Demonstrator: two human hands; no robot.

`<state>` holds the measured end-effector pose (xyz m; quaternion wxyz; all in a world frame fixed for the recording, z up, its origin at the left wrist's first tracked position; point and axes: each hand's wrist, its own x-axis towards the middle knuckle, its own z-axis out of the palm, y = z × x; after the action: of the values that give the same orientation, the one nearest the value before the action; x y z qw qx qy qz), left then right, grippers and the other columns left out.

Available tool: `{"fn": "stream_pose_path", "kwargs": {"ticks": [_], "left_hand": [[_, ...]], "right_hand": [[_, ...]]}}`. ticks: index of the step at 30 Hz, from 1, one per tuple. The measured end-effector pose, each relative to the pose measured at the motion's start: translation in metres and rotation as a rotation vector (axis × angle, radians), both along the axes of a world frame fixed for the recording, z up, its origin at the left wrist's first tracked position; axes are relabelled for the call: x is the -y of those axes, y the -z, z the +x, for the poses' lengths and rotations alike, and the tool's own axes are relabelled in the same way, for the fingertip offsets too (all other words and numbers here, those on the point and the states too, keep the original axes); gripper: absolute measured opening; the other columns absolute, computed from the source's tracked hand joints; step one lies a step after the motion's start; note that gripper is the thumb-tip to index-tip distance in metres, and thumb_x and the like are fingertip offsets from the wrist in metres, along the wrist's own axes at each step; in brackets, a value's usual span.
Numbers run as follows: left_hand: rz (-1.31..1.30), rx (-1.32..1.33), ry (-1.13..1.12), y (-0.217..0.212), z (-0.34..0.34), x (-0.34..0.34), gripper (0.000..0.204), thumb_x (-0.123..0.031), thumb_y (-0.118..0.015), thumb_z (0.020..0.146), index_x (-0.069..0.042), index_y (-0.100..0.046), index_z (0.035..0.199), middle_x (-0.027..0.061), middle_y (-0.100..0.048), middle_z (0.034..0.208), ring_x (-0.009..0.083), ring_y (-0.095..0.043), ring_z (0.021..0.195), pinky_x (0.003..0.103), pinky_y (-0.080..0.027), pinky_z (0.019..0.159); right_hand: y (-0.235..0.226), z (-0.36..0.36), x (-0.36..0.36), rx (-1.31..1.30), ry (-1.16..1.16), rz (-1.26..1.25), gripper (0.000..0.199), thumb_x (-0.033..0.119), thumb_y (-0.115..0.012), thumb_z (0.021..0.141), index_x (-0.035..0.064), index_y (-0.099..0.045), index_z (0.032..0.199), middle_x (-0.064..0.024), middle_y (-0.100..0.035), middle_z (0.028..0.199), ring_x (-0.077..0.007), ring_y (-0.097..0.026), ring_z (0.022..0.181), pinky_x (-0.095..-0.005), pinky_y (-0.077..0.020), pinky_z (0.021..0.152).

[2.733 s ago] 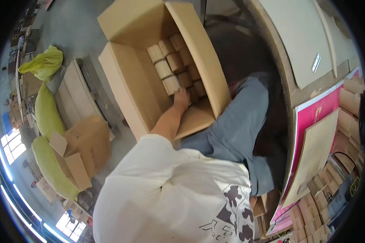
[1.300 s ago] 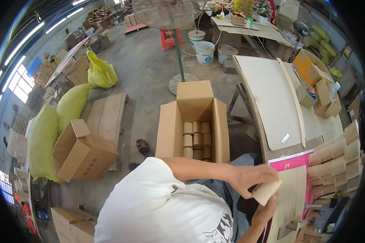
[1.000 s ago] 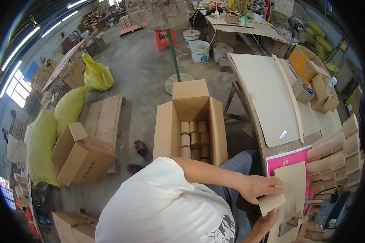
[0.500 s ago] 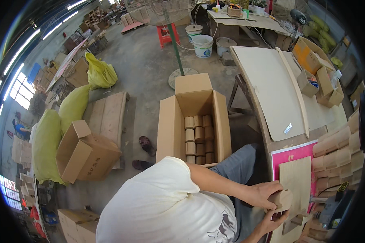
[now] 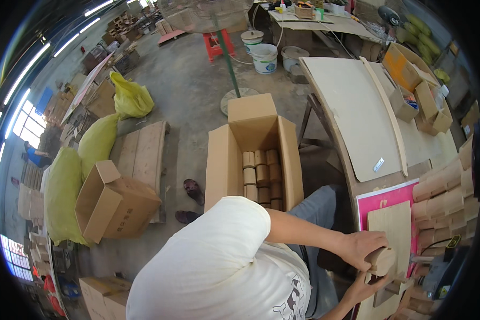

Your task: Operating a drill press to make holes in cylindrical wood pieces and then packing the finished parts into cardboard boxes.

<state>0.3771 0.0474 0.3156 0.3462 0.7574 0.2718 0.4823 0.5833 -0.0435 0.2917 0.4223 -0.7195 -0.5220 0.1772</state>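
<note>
A short pale wooden cylinder (image 5: 383,260) with a flat round end is held between both my hands, over the edge of the workbench. My left hand (image 5: 361,248) closes on its upper side, thumb and fingers apart around it. From below, my right hand (image 5: 361,290) grips the lower side with its fingertips. Under and beyond the cylinder lie a pale wooden board (image 5: 390,224) and a bright pink sheet (image 5: 364,205). Small wood pieces (image 5: 385,293) sit just beside my right hand.
Stacked wooden cylinders (image 5: 437,197) line the bench's right side, near a dark power tool (image 5: 442,274). An open carton (image 5: 218,170) holds rows of wooden cylinders (image 5: 262,175). Another carton (image 5: 120,208), yellow sacks (image 5: 63,192) and a wooden pallet (image 5: 144,152) stand left.
Both hands have moved slightly right with the wooden cylinder, keeping hold of it. My shoulder has shifted up and right, covering more of the open carton's near end.
</note>
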Motion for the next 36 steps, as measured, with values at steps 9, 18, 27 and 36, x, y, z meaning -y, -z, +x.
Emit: {"fn": "stream_pose_path", "kwargs": {"ticks": [9, 18, 27, 36], "left_hand": [[-0.099, -0.128, 0.043, -0.013, -0.004, -0.072, 0.072, -0.021, -0.091, 0.092, 0.0, -0.057, 0.152, 0.0226, -0.065, 0.143, 0.0357, -0.069, 0.132, 0.047, -0.059, 0.111], [-0.156, -0.164, 0.116, 0.01, 0.046, -0.079, 0.082, -0.018, -0.093, 0.094, 0.0, -0.052, 0.162, 0.019, -0.061, 0.151, 0.0314, -0.067, 0.134, 0.043, -0.058, 0.111], [-0.243, -0.251, 0.119, -0.004, 0.05, -0.076, 0.103, -0.026, -0.102, 0.087, -0.001, -0.044, 0.169, 0.0205, -0.055, 0.159, 0.0343, -0.061, 0.145, 0.046, -0.053, 0.12], [-0.159, -0.225, 0.16, 0.01, 0.102, -0.101, 0.107, -0.028, -0.104, 0.082, 0.001, -0.046, 0.167, 0.0231, -0.06, 0.155, 0.0393, -0.062, 0.145, 0.047, -0.053, 0.12]], "right_hand": [[-0.019, -0.024, -0.076, 0.149, -0.018, 0.218, 0.085, 0.025, -0.091, 0.092, -0.0021, -0.055, 0.164, -0.0241, -0.065, 0.156, -0.0397, -0.062, 0.145, -0.0503, -0.0462, 0.126], [-0.007, 0.007, -0.072, -0.008, 0.036, 0.228, 0.083, 0.013, -0.089, 0.091, -0.0088, -0.051, 0.161, -0.0277, -0.063, 0.151, -0.0425, -0.065, 0.139, -0.0485, -0.052, 0.12], [-0.011, 0.006, -0.042, 0.061, 0.049, 0.234, 0.072, 0.01, -0.085, 0.095, -0.0059, -0.054, 0.158, -0.0267, -0.063, 0.151, -0.0425, -0.066, 0.136, -0.0479, -0.0548, 0.115], [0.002, 0.053, 0.011, 0.02, 0.185, 0.249, 0.044, 0.0, -0.075, 0.1, -0.0015, -0.067, 0.143, -0.0197, -0.071, 0.132, -0.0348, -0.072, 0.117, -0.042, -0.0592, 0.102]]}}
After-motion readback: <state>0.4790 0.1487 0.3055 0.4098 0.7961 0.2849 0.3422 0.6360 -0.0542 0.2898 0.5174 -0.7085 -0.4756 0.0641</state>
